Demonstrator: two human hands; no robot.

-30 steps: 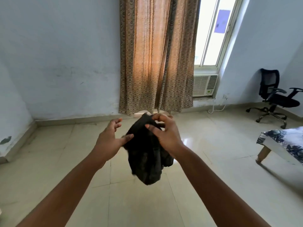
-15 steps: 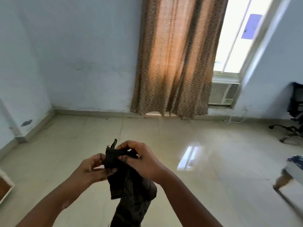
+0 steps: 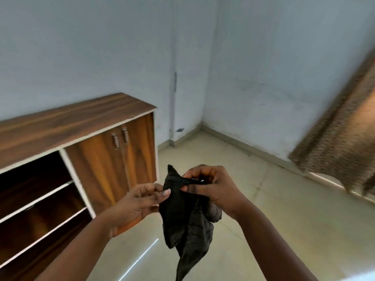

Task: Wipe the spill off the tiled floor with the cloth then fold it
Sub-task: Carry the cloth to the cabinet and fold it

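Observation:
A dark, crumpled cloth (image 3: 185, 224) hangs in the air in front of me, its lower end drooping toward the bottom of the view. My right hand (image 3: 215, 187) pinches its top edge between thumb and fingers. My left hand (image 3: 138, 205) grips the cloth's left edge with the thumb pressed on it. Both hands are held close together above the beige tiled floor (image 3: 253, 209). No spill shows on the visible tiles.
A wooden cabinet (image 3: 97, 151) with two closed doors and open dark shelves stands at the left against the pale blue wall. A patterned brown curtain (image 3: 341, 142) hangs at the right. The room's corner lies behind the hands.
The view has swung left: the window and chair are gone, the cabinet has come in. My left hand has closed on the cloth's edge, and both hands stay together on its top.

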